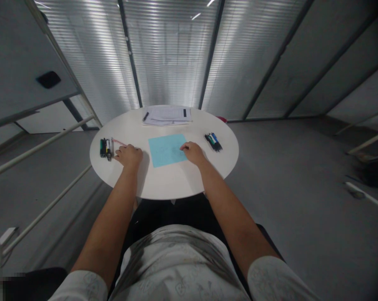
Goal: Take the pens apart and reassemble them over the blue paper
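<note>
My left hand (129, 156) rests palm down on the left half of the round white table (164, 184), its visible fingers apart. The inner end of a thin pinkish stick (118, 142) meets this hand; whether the fingers touch it, I cannot tell. My right hand (193, 152) lies at the right edge of a light blue sheet of paper (164, 150), thumb and fingertips drawn together. Something small and dark shows at those fingertips, too small to name. Faint marks are visible on the sheet.
Several markers (105, 148) lie left of my left hand, and another group of markers (213, 142) on the right. Stacked papers (167, 116) lie at the table's far side. Blinds (170, 54) cover the glass behind. A pale rail (44, 146) runs along the left.
</note>
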Available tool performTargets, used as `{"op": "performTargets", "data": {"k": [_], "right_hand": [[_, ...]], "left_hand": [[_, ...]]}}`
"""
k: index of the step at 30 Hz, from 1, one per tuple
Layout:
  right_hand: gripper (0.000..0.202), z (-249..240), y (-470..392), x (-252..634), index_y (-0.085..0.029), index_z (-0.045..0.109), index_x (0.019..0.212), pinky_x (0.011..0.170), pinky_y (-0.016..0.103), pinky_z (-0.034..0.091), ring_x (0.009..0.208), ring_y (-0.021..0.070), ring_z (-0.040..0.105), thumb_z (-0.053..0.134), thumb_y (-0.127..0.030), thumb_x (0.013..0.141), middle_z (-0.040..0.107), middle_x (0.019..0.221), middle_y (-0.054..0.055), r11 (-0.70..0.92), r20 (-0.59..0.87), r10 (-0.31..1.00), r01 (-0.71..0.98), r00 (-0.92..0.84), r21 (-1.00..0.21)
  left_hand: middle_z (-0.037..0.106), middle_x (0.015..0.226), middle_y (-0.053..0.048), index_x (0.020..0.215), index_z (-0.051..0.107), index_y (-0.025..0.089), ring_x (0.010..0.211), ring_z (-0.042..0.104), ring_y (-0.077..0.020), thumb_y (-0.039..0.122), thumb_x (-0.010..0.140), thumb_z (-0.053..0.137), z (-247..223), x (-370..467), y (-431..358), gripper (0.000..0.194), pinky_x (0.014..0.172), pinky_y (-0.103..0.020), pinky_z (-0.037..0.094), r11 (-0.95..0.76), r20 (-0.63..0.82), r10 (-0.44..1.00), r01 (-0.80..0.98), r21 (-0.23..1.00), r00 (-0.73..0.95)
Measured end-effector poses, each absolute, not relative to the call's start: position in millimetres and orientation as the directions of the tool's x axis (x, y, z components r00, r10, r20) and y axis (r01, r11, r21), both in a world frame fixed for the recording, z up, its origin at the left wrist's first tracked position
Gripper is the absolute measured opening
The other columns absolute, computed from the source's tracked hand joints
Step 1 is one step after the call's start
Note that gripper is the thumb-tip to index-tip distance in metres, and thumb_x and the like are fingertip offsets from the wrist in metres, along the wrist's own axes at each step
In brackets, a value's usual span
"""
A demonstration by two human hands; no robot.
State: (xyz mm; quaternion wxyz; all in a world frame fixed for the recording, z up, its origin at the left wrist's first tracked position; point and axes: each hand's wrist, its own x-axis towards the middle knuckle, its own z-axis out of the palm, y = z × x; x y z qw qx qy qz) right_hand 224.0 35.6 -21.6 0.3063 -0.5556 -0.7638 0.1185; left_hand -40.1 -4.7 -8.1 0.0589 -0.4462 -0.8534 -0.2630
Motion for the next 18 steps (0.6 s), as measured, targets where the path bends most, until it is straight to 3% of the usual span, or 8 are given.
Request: {"op": "performTargets", "data": {"k": [7, 18], "right_hand": [[0.025, -21.6, 36.5, 223.8, -0.023, 0.073, 0.085, 0.090, 0.031, 0.045, 0.096, 0.0174, 0.062, 0.052, -0.010, 0.081, 0.071, 0.098, 0.003, 0.335, 0.322, 0.929, 0.784, -0.182, -0.523], [0.025, -20.5, 36.3, 223.6, -0.022, 0.073, 0.086, 0.091, 0.032, 0.045, 0.096, 0.0172, 0.063, 0.052, -0.010, 0.080, 0.071, 0.098, 0.003, 0.346, 0.323, 0.926, 0.776, -0.193, -0.528]], "left_hand": [[0.057, 0.118, -0.022, 0.109, 0.066, 0.015, 0.114, 0.047, -0.0395, 0.031, 0.076, 0.051, -7.0, -40.8, -4.3, 0.039, 0.092, -0.053, 0.033, 0.448, 0.324, 0.722, 0.771, 0.453, -0.611], [0.057, 0.117, -0.025, 0.112, 0.063, 0.009, 0.114, 0.048, -0.0408, 0.031, 0.075, 0.053, -8.3, -42.5, -2.7, 0.044, 0.092, -0.053, 0.035, 0.431, 0.315, 0.752, 0.793, 0.430, -0.579]]}}
